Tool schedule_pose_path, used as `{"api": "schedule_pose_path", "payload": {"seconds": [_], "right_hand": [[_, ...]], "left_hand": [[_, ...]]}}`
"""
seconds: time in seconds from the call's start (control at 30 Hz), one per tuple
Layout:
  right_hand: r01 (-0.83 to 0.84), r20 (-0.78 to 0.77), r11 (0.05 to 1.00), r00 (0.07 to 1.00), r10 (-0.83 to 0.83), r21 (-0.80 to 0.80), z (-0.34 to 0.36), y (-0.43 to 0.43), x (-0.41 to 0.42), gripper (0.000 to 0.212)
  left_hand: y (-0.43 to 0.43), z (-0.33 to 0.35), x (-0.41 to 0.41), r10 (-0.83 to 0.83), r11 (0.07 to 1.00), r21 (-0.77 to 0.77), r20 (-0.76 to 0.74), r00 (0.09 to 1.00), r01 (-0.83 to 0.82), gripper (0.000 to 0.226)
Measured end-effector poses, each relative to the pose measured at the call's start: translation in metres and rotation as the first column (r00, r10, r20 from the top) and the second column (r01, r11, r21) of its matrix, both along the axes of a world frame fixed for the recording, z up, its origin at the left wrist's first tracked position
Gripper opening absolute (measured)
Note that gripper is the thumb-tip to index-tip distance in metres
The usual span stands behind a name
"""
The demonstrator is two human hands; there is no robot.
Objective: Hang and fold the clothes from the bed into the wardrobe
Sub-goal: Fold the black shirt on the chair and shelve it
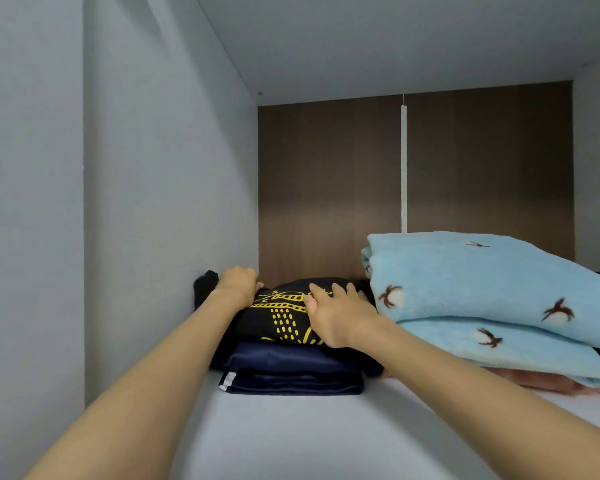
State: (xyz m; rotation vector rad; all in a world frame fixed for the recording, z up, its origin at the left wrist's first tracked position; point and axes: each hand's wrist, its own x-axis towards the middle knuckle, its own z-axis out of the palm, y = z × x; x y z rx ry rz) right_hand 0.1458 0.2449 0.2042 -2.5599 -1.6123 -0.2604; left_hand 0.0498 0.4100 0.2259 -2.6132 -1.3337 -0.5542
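Forearms: both reach forward from the camera over the bare front of the wardrobe shelf (291, 431), converging on one pile ahead.
Left hand (238, 284): curled, knuckles up, at the far-left rear of the pile, just beside the grey side wall (170, 202); it seems to close on dark cloth there, though the fingertips are hidden.
Right hand (340, 315): spread flat, palm down, pressing on the near-right part of the top garment, thumb laid across the yellow print.
Task's thing: a folded black shirt with yellow print (284, 317), lying directly under and between the hands, on top of folded navy clothes (291, 370).
Long axis: the pile runs front to back into the shelf, roughly along the line of the arms; the shirt's rear end lies beyond the left hand.
Nearer hand: the right sits closer to the camera and to the pile's front edge; the left is deeper in.
Neighbour: a folded light-blue blanket (482, 292) lies just right of the right hand, touching or nearly touching the pile.
Coming move, as judged: squaring the shirt on the pile, then drawing both hands straight back toward the camera.
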Motion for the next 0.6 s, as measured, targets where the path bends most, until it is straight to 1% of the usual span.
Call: {"api": "schedule_pose_path", "payload": {"seconds": [0.07, 0.13, 0.17, 0.23, 0.33, 0.4, 0.47, 0.6], "right_hand": [[-0.015, -0.036, 0.999, 0.999, 0.017, 0.044, 0.008, -0.002, -0.005, 0.053], [-0.059, -0.074, 0.982, 0.995, 0.074, 0.18, 0.019, -0.008, -0.011, 0.047], [-0.08, -0.067, 0.966, 0.993, 0.1, 0.247, 0.024, -0.013, -0.014, 0.045], [-0.124, -0.007, 0.924, 0.991, 0.136, 0.363, 0.033, -0.026, -0.019, 0.045], [-0.199, 0.096, 0.84, 0.98, 0.174, 0.505, 0.044, -0.05, -0.027, 0.048], [-0.234, 0.155, 0.794, 0.972, 0.177, 0.561, 0.048, -0.068, -0.029, 0.045], [-0.228, 0.157, 0.766, 0.973, 0.167, 0.601, 0.048, -0.088, -0.032, 0.042], [-0.131, 0.096, 0.782, 0.991, 0.091, 0.609, 0.034, -0.131, -0.039, 0.038]], "left_hand": [[-0.008, 0.0, -0.001, -0.039, 0.998, -0.046, 0.069, 0.997, 0.042, 0.037], [-0.02, 0.002, -0.003, -0.074, 0.996, -0.035, 0.151, 0.986, 0.08, 0.042], [-0.028, 0.003, -0.005, -0.085, 0.996, -0.01, 0.193, 0.977, 0.089, 0.044], [-0.044, 0.01, -0.008, -0.109, 0.994, 0.052, 0.273, 0.956, 0.098, 0.046], [-0.07, 0.021, -0.015, -0.182, 0.982, 0.124, 0.404, 0.896, 0.144, 0.045], [-0.09, 0.024, -0.02, -0.243, 0.967, 0.186, 0.463, 0.852, 0.175, 0.044], [-0.111, 0.023, -0.026, -0.299, 0.948, 0.249, 0.497, 0.814, 0.196, 0.042], [-0.157, 0.015, -0.04, -0.37, 0.922, 0.302, 0.494, 0.787, 0.244, 0.041]]}}
